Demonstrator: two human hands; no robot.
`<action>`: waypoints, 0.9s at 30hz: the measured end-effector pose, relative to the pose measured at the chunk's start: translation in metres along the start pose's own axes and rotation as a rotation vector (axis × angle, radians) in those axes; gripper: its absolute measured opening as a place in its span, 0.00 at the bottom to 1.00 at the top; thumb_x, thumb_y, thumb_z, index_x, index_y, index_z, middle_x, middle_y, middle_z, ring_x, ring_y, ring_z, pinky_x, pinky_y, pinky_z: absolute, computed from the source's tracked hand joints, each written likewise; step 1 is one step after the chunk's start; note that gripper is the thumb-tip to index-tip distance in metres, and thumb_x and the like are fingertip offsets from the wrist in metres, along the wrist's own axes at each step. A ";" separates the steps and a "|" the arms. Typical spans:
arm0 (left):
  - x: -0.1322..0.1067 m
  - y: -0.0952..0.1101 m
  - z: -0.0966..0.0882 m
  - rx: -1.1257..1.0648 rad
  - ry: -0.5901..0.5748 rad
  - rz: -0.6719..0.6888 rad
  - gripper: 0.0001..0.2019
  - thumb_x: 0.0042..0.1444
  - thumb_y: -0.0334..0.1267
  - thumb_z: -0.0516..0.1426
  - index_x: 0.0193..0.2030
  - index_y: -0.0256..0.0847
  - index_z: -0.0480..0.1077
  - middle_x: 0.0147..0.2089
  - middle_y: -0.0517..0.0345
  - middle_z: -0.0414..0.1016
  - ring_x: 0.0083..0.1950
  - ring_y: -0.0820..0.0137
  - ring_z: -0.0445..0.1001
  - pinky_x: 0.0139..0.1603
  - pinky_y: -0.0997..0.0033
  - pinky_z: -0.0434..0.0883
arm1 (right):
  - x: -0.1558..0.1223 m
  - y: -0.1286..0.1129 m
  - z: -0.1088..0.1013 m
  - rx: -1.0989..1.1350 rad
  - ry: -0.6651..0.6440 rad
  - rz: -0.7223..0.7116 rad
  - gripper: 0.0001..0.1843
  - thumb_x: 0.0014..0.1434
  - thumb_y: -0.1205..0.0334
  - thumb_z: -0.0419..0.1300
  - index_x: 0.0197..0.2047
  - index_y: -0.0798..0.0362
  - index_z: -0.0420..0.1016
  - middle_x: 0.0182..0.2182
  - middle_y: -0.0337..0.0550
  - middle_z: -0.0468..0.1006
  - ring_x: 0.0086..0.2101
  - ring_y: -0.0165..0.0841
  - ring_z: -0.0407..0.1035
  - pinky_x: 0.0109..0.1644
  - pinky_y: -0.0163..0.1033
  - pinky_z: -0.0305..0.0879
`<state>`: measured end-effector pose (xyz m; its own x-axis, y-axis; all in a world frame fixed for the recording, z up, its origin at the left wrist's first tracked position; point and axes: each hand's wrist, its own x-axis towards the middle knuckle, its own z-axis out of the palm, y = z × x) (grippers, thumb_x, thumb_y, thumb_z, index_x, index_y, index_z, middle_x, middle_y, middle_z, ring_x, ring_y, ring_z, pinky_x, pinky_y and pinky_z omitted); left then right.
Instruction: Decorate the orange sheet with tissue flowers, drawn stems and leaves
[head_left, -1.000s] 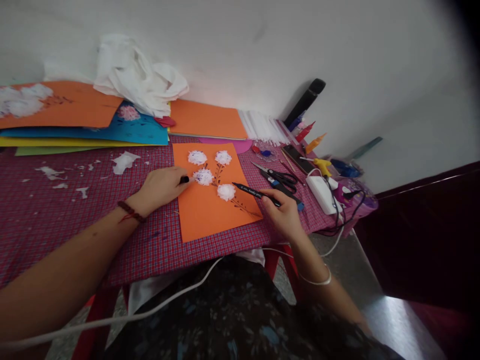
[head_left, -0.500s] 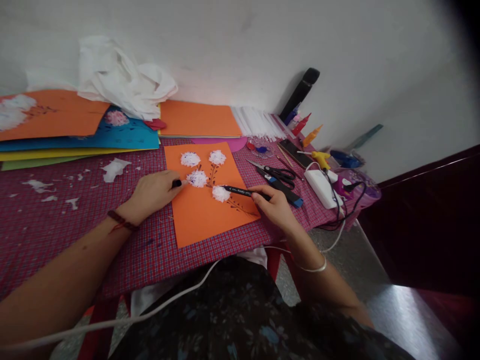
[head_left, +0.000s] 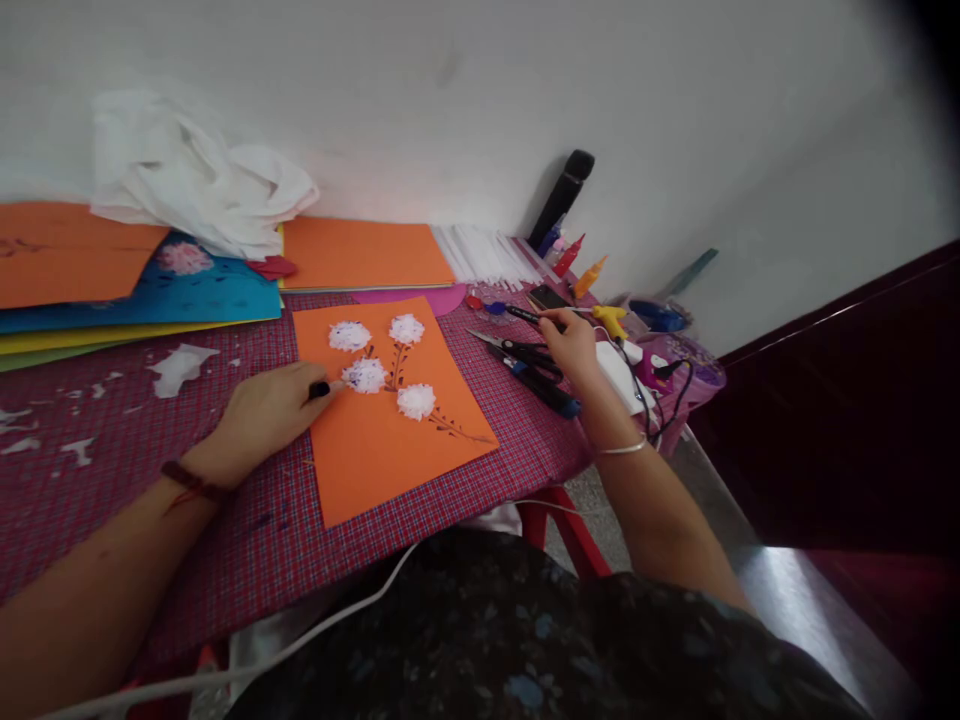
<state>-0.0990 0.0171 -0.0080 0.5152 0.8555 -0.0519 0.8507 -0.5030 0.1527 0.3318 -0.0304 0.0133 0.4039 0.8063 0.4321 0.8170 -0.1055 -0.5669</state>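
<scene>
My right hand is closed on a black marker pen to the right of an orange sheet, above the scissors. The marker's tip points left toward a palette with red and blue paint. My left hand rests at the sheet's left edge, with a black pen cap between its fingers. Several fluffy white paper flowers stand on the sheet, with dark drawn stems and leaves among them. A blue-and-black utility knife lies beside the scissors.
Coloured paper sheets and crumpled white cloth or tissue lie at the back left. White strips, paint bottles, a yellow glue gun, a phone and a white power strip stand or lie at the right.
My right hand has lifted the marker off the flower and moved it right, away from the sheet, over the scissors. The view has turned right; my left hand stays by the sheet.
</scene>
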 end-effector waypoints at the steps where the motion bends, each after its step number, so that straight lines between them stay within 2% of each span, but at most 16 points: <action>1: 0.000 -0.001 0.001 0.002 0.001 0.000 0.17 0.68 0.51 0.44 0.35 0.43 0.62 0.38 0.52 0.73 0.38 0.59 0.74 0.32 0.66 0.55 | 0.008 0.005 0.004 -0.057 0.002 -0.005 0.17 0.60 0.57 0.56 0.45 0.54 0.83 0.40 0.50 0.85 0.40 0.44 0.76 0.48 0.47 0.69; 6: 0.000 0.000 -0.001 -0.018 0.000 0.005 0.18 0.68 0.52 0.44 0.34 0.43 0.61 0.37 0.53 0.73 0.36 0.60 0.73 0.31 0.66 0.56 | 0.021 0.006 0.021 -0.218 -0.057 -0.034 0.18 0.63 0.57 0.55 0.48 0.54 0.82 0.43 0.52 0.85 0.43 0.45 0.77 0.50 0.47 0.69; 11: -0.003 0.005 -0.007 -0.002 0.010 0.002 0.17 0.68 0.51 0.45 0.34 0.43 0.62 0.35 0.53 0.73 0.35 0.61 0.72 0.30 0.67 0.54 | 0.025 0.001 0.027 -0.306 -0.152 -0.060 0.18 0.62 0.61 0.55 0.50 0.56 0.82 0.45 0.54 0.84 0.44 0.46 0.77 0.51 0.48 0.69; 14: -0.003 0.006 -0.007 0.010 0.010 -0.006 0.17 0.68 0.50 0.45 0.35 0.42 0.64 0.37 0.52 0.75 0.35 0.61 0.73 0.30 0.66 0.56 | 0.028 0.003 0.023 -0.256 -0.147 -0.038 0.18 0.61 0.62 0.56 0.49 0.56 0.82 0.43 0.54 0.85 0.44 0.45 0.77 0.51 0.48 0.69; 16: -0.003 0.007 -0.006 0.031 0.017 -0.012 0.18 0.68 0.50 0.44 0.35 0.42 0.66 0.38 0.50 0.76 0.37 0.61 0.74 0.30 0.66 0.57 | 0.022 0.003 0.016 -0.120 -0.095 -0.003 0.17 0.60 0.62 0.57 0.47 0.56 0.83 0.40 0.52 0.85 0.40 0.43 0.76 0.49 0.47 0.69; 18: -0.003 0.007 -0.006 0.041 0.017 -0.015 0.19 0.68 0.50 0.43 0.37 0.41 0.68 0.40 0.49 0.77 0.38 0.59 0.75 0.31 0.65 0.58 | 0.004 -0.002 0.006 0.100 -0.073 0.060 0.16 0.59 0.61 0.58 0.46 0.56 0.83 0.33 0.47 0.83 0.33 0.39 0.74 0.41 0.43 0.69; 21: -0.003 0.008 -0.006 0.039 0.002 -0.021 0.20 0.67 0.49 0.44 0.39 0.40 0.71 0.42 0.47 0.77 0.40 0.57 0.76 0.33 0.64 0.60 | -0.047 -0.017 -0.010 0.434 -0.199 0.164 0.16 0.60 0.57 0.59 0.47 0.52 0.82 0.23 0.37 0.74 0.23 0.31 0.66 0.29 0.38 0.63; 24: -0.003 0.010 -0.007 0.031 0.007 -0.033 0.19 0.67 0.49 0.44 0.39 0.40 0.71 0.41 0.48 0.77 0.40 0.58 0.75 0.33 0.65 0.59 | -0.107 -0.035 -0.022 0.496 -0.285 0.130 0.15 0.62 0.56 0.59 0.49 0.49 0.81 0.26 0.37 0.76 0.27 0.31 0.69 0.34 0.38 0.66; 27: -0.003 0.010 -0.007 0.019 0.022 -0.040 0.19 0.68 0.50 0.45 0.38 0.40 0.70 0.41 0.48 0.78 0.40 0.59 0.75 0.33 0.65 0.58 | -0.148 -0.048 -0.023 0.446 -0.322 0.089 0.14 0.63 0.57 0.59 0.49 0.50 0.81 0.37 0.43 0.83 0.37 0.36 0.76 0.45 0.44 0.72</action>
<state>-0.0925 0.0099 0.0008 0.4789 0.8772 -0.0358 0.8722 -0.4708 0.1327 0.2423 -0.1578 -0.0073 0.2598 0.9502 0.1722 0.5039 0.0188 -0.8635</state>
